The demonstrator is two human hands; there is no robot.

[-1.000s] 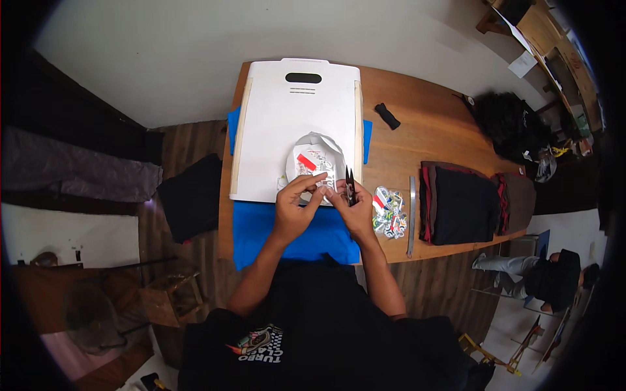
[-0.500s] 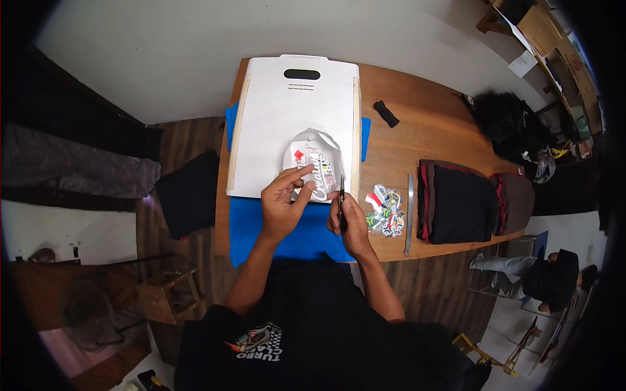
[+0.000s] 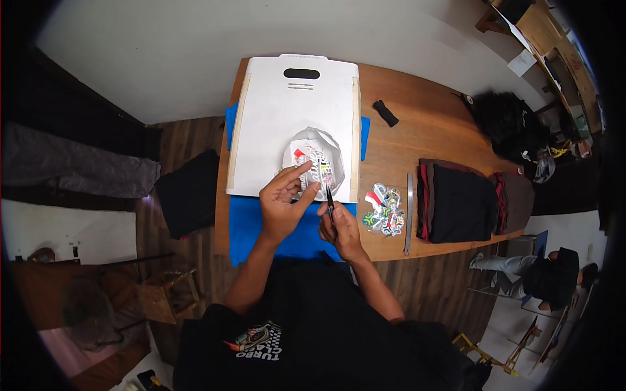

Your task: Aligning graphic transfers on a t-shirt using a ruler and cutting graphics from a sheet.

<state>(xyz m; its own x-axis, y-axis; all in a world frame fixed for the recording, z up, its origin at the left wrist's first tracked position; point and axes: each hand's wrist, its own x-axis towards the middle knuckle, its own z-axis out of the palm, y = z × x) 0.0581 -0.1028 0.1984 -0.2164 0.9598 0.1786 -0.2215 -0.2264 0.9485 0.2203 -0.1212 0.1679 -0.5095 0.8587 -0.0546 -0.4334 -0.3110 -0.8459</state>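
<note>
My left hand (image 3: 280, 201) grips the lower left edge of a curled whitish sheet (image 3: 331, 146) with printed lettering and a red patch, its fingers lying partly over the print. The sheet is over the white board (image 3: 267, 124); whether it touches the board is hard to tell. In my right hand (image 3: 340, 229) is a pair of small black scissors (image 3: 331, 207), points directed away from me at the sheet's lower right edge. A blue cloth (image 3: 251, 218) lies under the board and shows below my hands.
Right of the board, on the wooden table (image 3: 417, 91), lie a pile of colourful printed cutouts (image 3: 386, 212), a metal ruler (image 3: 409, 215), folded dark clothes (image 3: 460, 202) and a rolled black item (image 3: 386, 113). Another person (image 3: 551, 280) is far off at the right.
My right hand has drawn back and left with the scissors, whose points now tilt leftward at the sheet's lower edge. My left hand has shifted only slightly.
</note>
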